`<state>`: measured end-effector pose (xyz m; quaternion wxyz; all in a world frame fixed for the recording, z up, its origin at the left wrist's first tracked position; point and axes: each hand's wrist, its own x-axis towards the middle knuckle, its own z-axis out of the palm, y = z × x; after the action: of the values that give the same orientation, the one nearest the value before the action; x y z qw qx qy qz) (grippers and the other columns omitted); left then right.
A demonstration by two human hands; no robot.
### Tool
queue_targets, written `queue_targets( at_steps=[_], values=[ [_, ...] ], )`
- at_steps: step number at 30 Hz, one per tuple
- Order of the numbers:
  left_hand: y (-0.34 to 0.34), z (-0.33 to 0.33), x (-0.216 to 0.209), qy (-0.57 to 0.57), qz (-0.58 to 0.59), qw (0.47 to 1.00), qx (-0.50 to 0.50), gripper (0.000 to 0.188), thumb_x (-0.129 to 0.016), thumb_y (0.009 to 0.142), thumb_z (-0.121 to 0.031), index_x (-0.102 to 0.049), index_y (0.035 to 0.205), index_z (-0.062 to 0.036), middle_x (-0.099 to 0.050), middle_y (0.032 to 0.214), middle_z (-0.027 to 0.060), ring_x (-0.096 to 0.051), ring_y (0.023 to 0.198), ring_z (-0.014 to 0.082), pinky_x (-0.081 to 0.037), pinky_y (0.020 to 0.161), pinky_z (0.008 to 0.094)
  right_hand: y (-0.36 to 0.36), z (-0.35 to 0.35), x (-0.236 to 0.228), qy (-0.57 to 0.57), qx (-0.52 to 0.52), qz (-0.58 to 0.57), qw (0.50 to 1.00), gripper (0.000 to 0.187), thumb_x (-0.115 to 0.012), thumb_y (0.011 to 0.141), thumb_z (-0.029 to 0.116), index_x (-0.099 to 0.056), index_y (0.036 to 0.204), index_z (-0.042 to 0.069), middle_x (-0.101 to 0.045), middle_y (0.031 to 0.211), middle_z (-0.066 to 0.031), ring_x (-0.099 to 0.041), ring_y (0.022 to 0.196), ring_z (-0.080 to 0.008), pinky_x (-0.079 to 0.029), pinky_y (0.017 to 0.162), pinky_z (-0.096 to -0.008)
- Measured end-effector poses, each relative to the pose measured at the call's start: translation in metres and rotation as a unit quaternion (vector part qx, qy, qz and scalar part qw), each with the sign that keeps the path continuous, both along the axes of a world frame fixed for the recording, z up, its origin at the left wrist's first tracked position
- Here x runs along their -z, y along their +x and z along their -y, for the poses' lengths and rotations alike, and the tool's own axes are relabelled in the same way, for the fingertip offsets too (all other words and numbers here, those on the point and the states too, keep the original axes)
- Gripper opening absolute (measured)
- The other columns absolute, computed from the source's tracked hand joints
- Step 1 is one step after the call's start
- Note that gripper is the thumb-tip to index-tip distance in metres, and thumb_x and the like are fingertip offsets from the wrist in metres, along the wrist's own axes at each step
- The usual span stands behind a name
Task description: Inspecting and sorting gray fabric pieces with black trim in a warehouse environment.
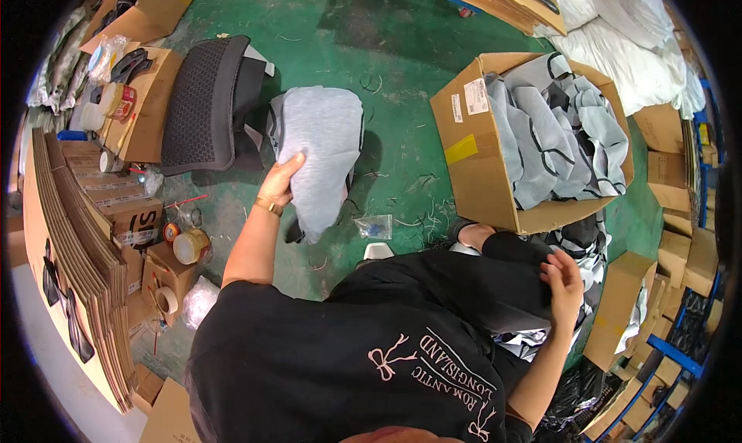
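Note:
My left hand (278, 184), with a watch on its wrist, is closed on a stack of light grey fabric pieces (321, 145), the thumb lying across the top. The stack hangs above the green floor, its lower end tapering toward me. Just left of it stands a black textured padded panel (202, 107). My right hand (566, 279) is by my right knee, its fingers loosely bent and apart, with nothing in them. A cardboard box (481, 165) ahead of that hand is full of grey fabric pieces with black edging (533, 126).
Flattened cardboard sheets (77, 265), tape rolls (166, 298) and jars (192, 246) crowd the left side. A small clear bag (373, 227) and thread scraps lie on the floor (410, 95). Another box (618, 312) and stocked shelves line the right; white sacks (610, 57) are behind.

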<state>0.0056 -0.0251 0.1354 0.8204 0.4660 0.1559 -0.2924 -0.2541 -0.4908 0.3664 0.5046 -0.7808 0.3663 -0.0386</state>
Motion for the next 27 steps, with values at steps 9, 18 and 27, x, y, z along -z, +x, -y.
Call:
queue_targets(
  at_steps=[9, 18, 27],
  values=[
    [0.09, -0.031, 0.065, 0.46, 0.018, 0.885, 0.071, 0.083, -0.08, 0.07, -0.036, -0.041, 0.131, 0.006, -0.053, 0.126, 0.019, -0.053, 0.115, 0.0285, -0.041, 0.098, 0.037, -0.024, 0.022, -0.027, -0.029, 0.098, -0.014, 0.995, 0.03, -0.058, 0.092, 0.011, -0.055, 0.119, -0.001, -0.064, 0.105, -0.0103, -0.063, 0.087, -0.0147, -0.053, 0.072, -0.0244],
    [0.103, -0.004, 0.126, 0.733, -0.018, 0.668, 0.127, 0.084, -0.076, 0.073, -0.035, -0.029, 0.131, 0.0023, -0.043, 0.132, 0.0239, -0.045, 0.122, 0.0365, -0.041, 0.1, 0.0424, -0.031, 0.02, -0.022, -0.053, 0.13, -0.006, 0.99, 0.025, -0.057, 0.092, 0.01, -0.058, 0.114, -0.001, -0.065, 0.098, -0.0092, -0.063, 0.08, -0.0124, -0.051, 0.069, -0.0223],
    [0.094, 0.063, 0.067, 0.817, 0.24, 0.499, 0.163, 0.085, -0.065, 0.077, -0.017, -0.015, 0.145, -0.0125, -0.021, 0.144, 0.0244, -0.022, 0.135, 0.0377, -0.023, 0.109, 0.0432, -0.022, 0.01, -0.008, -0.132, 0.088, 0.04, 0.987, 0.013, -0.058, 0.087, 0.0, -0.064, 0.099, -0.001, -0.066, 0.087, -0.0048, -0.062, 0.075, -0.0082, -0.05, 0.067, -0.0211]
  ],
)
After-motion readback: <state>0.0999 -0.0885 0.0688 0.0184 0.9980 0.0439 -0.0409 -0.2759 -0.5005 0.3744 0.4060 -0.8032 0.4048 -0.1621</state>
